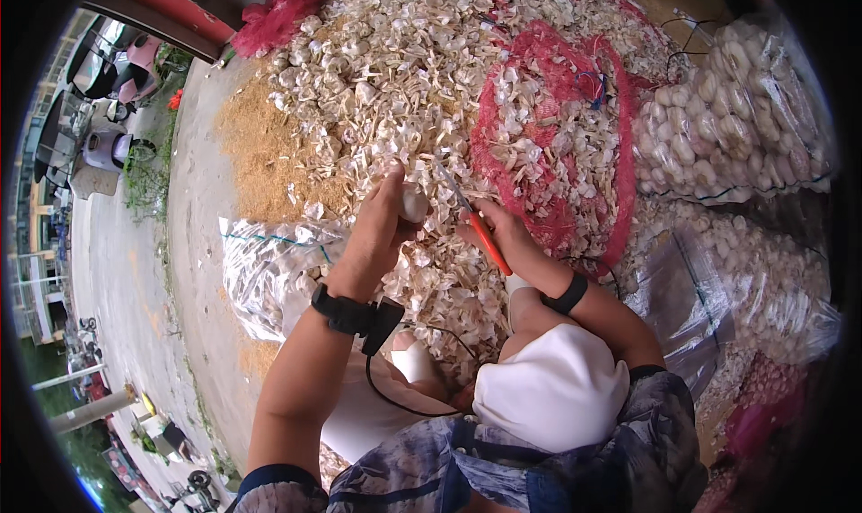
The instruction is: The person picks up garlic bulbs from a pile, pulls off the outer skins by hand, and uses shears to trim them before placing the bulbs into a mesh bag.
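My left hand (381, 215) is closed around a whitish garlic bulb (414, 206), which shows between the thumb and fingers. To its right, my right hand (505, 234) grips a knife with an orange handle (489, 243). Its narrow metal blade (455, 188) points up and left, a short gap away from the bulb. Both hands are over a big heap of dry garlic skins and stalks (422, 82). Some fingers of each hand are hidden from this angle.
Red mesh netting (621, 181) lies on the heap at right, beside clear bags of garlic bulbs (732, 109). A silvery plastic bag (269, 261) sits left of my forearm. Brown chaff (260, 145) covers concrete at left; scooters (108, 149) stand outside.
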A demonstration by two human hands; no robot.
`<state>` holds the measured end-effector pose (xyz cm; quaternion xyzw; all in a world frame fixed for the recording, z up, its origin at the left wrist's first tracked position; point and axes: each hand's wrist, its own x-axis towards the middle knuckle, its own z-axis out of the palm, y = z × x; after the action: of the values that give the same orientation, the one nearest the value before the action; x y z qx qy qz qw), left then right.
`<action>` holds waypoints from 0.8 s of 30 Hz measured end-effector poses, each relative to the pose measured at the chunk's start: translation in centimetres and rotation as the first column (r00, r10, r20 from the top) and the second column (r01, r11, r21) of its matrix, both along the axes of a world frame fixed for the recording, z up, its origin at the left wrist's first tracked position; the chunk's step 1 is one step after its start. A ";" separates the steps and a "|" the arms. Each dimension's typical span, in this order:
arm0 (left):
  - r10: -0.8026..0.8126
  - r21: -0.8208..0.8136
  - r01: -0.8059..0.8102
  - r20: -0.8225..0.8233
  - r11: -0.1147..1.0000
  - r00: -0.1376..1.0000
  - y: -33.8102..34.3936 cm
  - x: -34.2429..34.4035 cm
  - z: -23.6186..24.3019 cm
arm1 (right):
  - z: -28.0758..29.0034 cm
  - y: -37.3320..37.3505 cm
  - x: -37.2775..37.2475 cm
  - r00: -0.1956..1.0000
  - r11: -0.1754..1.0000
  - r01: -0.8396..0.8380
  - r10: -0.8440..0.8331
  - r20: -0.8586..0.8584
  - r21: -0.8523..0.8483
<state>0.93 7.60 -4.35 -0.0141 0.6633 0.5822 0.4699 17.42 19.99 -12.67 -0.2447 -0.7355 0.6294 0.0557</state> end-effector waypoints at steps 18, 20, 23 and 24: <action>-0.117 0.284 0.045 0.242 0.958 0.963 -0.1 0.5 2.4 | -11.9 13.2 -0.7 0.926 0.683 0.239 -0.374 0.050 0.691; -0.144 0.279 0.085 0.197 0.956 0.970 0.8 1.3 2.5 | -15.8 13.1 0.6 0.938 0.546 0.008 -0.295 0.183 0.838; -0.028 0.128 0.009 0.141 0.992 0.990 0.0 1.0 2.4 | -15.7 7.8 -0.4 0.863 0.578 -0.423 0.021 0.505 0.698; -0.039 0.125 0.020 0.144 0.992 0.989 -0.4 0.8 2.0 | -15.2 5.5 -0.7 0.854 0.605 -0.456 0.093 0.512 0.653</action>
<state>1.69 7.24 -2.30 -0.0179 0.5898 0.6125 0.5259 16.71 25.54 -27.85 -0.2110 -0.9512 0.1962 -0.1104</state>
